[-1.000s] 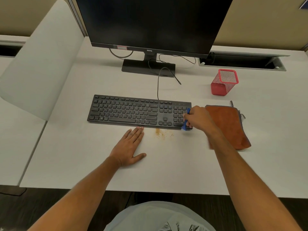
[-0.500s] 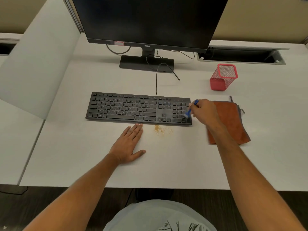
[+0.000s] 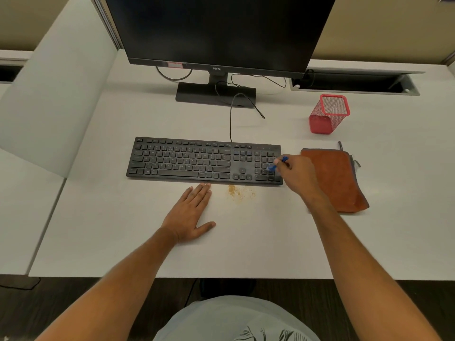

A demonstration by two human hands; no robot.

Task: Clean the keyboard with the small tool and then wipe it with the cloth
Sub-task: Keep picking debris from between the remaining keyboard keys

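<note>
left hand [image 3: 190,212]: lying flat on the white desk [image 3: 123,230], fingers straight and together, thumb out, tips just short of the keyboard's front edge. Not holding anything, I'm guessing it's parked there to steady the person leaning in.

crumbs [image 3: 240,191]: little tan pile sitting on the desk just in front of the keyboard, right of the left fingertips. Looks like that's where the brushed-out stuff is landing.

right hand [image 3: 296,174]: pinching the small blue brush [image 3: 277,164] between curled fingers, like a pen, so the tip can be getting between the keys.

brush: working end is sitting on the numpad at the right end, handle poking up and back out of the fingers. It's blurred, so can't tell bristle shape.

keyboard [image 3: 197,161]: black, wired, lying square to the desk edge in the middle.

orange cloth [image 3: 337,178]: folded, waiting just right of the keyboard, partly under the right wrist. Handy for the wipe step, which isn't started yet.

red mesh cup [image 3: 330,114]: tipped over, further back right.

monitor [image 3: 221,30]: at the back, screen off.
</note>
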